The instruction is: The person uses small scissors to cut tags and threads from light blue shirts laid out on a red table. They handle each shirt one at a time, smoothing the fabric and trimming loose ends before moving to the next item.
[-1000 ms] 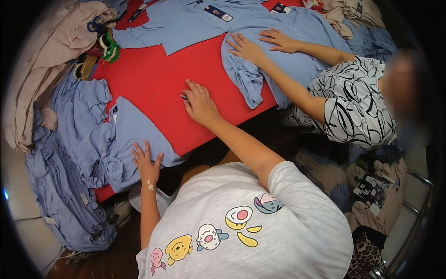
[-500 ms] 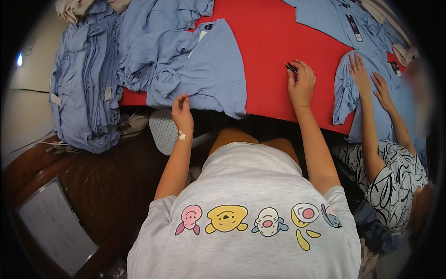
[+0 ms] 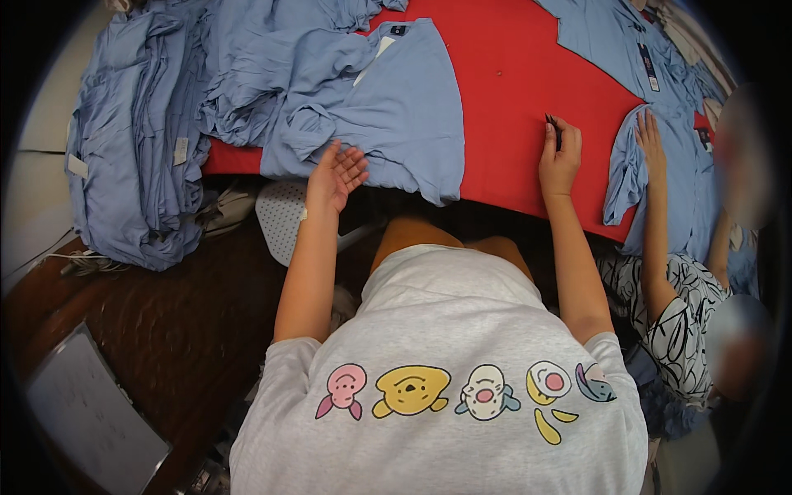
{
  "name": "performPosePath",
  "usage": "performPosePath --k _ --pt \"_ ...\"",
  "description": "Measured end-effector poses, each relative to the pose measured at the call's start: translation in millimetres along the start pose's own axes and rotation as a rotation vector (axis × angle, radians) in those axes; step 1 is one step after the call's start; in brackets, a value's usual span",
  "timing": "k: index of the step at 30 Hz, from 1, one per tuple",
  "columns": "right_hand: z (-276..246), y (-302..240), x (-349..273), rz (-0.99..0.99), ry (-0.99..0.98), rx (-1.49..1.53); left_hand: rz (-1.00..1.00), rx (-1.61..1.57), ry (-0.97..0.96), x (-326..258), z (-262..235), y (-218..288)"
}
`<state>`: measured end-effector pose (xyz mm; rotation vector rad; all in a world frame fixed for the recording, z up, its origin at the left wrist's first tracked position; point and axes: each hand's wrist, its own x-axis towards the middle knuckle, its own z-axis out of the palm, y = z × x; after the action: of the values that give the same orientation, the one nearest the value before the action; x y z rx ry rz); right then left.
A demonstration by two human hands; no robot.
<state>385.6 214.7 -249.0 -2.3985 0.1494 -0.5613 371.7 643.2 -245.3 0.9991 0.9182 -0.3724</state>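
Observation:
A light blue garment (image 3: 412, 107) with a dark neck label and a white tag lies spread over the front edge of the red table (image 3: 511, 107). My left hand (image 3: 337, 177) is open at its near edge, palm turned up and fingers apart, holding nothing. Further right, my right hand (image 3: 563, 157) is closed around small black thread snips (image 3: 554, 130), whose dark tips stick out beyond the fingers. That hand is over the bare red cloth, apart from the garment.
Crumpled blue garments (image 3: 247, 74) and a tall folded stack (image 3: 136, 140) fill the left side. At right, a co-worker's hand (image 3: 650, 148) rests on another blue garment (image 3: 672, 190). Below the table edge stands a perforated grey stool (image 3: 280, 223); a white board (image 3: 95, 412) is at lower left.
My left hand has turned palm up and spread its fingers. My right hand, still around the snips, appears slightly further right. The co-worker's hands have shifted apart. The whole view has moved a little.

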Motion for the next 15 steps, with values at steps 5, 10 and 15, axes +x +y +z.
performPosePath --k 5,10,15 --pt "23 -81 -5 0.015 -0.070 0.202 0.521 0.548 -0.121 -18 27 -18" --pt "85 -142 -23 -0.052 -0.262 0.229 1.329 1.507 -0.310 0 85 2" --pt "97 -127 -49 -0.413 -0.385 -0.107 1.333 1.771 -0.251 27 66 -6"
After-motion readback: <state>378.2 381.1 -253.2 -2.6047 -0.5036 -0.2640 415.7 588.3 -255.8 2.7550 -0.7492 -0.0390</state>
